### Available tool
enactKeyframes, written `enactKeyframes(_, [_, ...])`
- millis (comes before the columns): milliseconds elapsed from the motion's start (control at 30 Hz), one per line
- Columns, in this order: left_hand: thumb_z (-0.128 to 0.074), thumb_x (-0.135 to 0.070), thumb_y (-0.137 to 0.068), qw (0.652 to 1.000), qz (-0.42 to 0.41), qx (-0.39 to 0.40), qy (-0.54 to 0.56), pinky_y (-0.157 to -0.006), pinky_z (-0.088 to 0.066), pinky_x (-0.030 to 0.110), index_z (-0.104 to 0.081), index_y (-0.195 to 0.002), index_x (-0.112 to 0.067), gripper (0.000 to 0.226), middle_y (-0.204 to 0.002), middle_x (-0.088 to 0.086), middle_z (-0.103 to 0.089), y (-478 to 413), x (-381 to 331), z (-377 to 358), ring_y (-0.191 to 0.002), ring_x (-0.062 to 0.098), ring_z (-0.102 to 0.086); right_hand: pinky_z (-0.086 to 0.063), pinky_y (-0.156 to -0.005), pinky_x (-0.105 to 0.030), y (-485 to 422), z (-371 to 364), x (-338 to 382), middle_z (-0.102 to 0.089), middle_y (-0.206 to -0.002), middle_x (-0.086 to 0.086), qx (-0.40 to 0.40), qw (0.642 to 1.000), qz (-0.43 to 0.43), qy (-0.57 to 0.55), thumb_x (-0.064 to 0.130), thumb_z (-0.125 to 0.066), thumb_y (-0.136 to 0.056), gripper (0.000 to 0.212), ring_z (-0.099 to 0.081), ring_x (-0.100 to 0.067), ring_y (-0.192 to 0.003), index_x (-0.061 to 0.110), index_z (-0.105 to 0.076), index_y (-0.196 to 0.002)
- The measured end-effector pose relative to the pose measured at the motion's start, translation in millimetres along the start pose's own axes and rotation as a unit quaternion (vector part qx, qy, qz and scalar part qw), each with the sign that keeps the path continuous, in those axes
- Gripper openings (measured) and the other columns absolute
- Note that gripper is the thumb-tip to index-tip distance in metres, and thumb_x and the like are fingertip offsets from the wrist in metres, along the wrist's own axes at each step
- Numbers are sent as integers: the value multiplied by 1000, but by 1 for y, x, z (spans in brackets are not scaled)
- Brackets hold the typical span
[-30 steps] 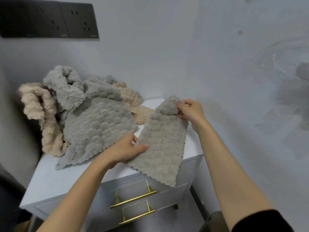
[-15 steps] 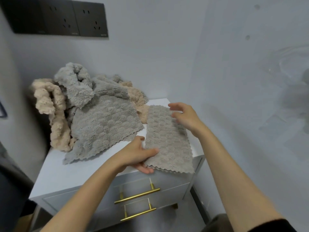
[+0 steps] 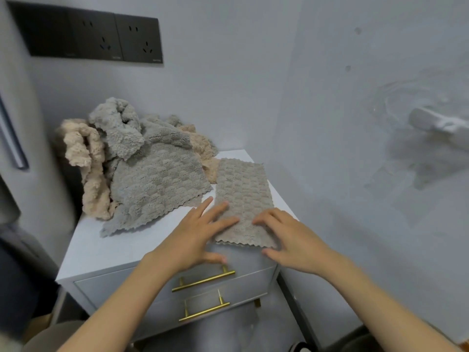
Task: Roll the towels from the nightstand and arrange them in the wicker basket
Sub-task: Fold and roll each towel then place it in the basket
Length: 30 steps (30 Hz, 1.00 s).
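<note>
Smoothing comes first: the left hand [image 3: 200, 236] and right hand [image 3: 288, 240] lie flat, fingers straight and gripping nothing, on the near edge of a rectangular taupe fleece towel [image 3: 243, 189] at the white nightstand's [image 3: 121, 246] front right. Rolling evenly from that scalloped edge looks best.

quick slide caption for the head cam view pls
Left hand and right hand rest flat on a taupe towel spread on the white nightstand, beside a heap of unrolled towels.

The towels [image 3: 243, 196] are fluffy, bumpy cloth (matt); the nightstand [image 3: 106, 252] top looks smooth and matt, its handles [image 3: 203, 280] shiny brass-coloured metal.
</note>
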<state>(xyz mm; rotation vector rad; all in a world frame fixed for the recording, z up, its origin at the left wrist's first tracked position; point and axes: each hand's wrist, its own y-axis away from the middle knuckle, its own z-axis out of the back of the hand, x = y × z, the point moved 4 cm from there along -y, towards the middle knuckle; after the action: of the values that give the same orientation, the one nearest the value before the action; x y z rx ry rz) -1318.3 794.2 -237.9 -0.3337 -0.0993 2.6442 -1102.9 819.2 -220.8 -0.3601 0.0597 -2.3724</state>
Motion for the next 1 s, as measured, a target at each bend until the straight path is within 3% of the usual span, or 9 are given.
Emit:
enactKeyframes(67, [-60,-59,-79,999,-11,-1,-49,-115,5,39,-9,-148,-46,87,-156,-17,8,2,2,-8,-143,15,19,-39,-102,-29,5,-11,0,-36,-144,5,2,997,25,72,42,-71,-75,79,-38,-13,-128,28,-33,-144])
enactKeyframes(167, [-56,-45,-90,997,-8,-28,-74,-118,-9,44,-9,-149,-43,76,-158,-12,-2,4,4,-15,-146,17,7,-43,-102,-36,5,-28,0,-42,-142,-5,-23,986,32,162,33,-78,-68,92,-43,-23,-126,23,-32,-147])
enactKeyframes(367, [-16,-56,-94,995,-5,-61,-73,-111,-25,43,-29,-147,-37,58,-154,-10,-27,6,3,-17,-142,18,-20,-52,-90,-39,0,-35,-5,-57,-128,-11,-135,978,67,145,0,-67,-74,69,-56,-28,-113,16,-46,-138])
enactKeyframes(533, [-2,-66,-84,999,17,-48,-3,-115,-3,27,-25,-144,-48,67,-151,-26,-14,9,6,-11,-143,4,0,-27,-108,-19,10,-19,-15,-46,-146,6,-88,993,44,72,25,-31,-97,49,-40,-9,-131,25,-43,-144])
enactKeyframes(667, [-26,-62,-91,995,21,-69,73,-114,-22,27,-48,-132,-46,50,-142,-26,-33,6,3,-5,-141,3,-16,-14,-113,-12,18,-12,-30,-27,-150,27,-4,999,-15,-38,29,-37,-104,43,-18,8,-137,45,-32,-144])
enactKeyframes(733, [-47,-50,-91,985,51,-115,122,-105,-37,25,-66,-116,-37,34,-130,-23,-53,5,0,1,-132,1,-37,-25,-108,-10,18,-5,-31,-41,-142,28,-24,989,-48,-139,28,-46,-101,38,-28,13,-132,45,-46,-136])
enactKeyframes(833, [-62,-43,-87,965,113,-166,168,-82,-47,20,-75,-89,-33,17,-95,-21,-70,0,0,6,-90,-9,-59,-36,-85,-1,18,7,-33,-64,-108,22,-69,946,-114,-294,20,-63,-92,23,-49,24,-100,33,-71,-110])
enactKeyframes(933, [-63,-44,-86,953,157,-163,200,-74,-51,28,-73,-73,-28,23,-77,-15,-71,-7,6,1,-75,-1,-61,-46,-81,-21,14,7,-44,-73,-82,12,-92,932,-177,-302,34,-72,-84,8,-62,9,-84,31,-79,-82])
enactKeyframes(1000, [-60,-43,-89,952,171,-164,196,-69,-51,34,-66,-66,-26,29,-67,-10,-67,-11,7,-1,-67,4,-59,-45,-94,-38,12,2,-51,-73,-78,4,-88,923,-224,-301,57,-69,-75,27,-63,-3,-82,31,-77,-76])
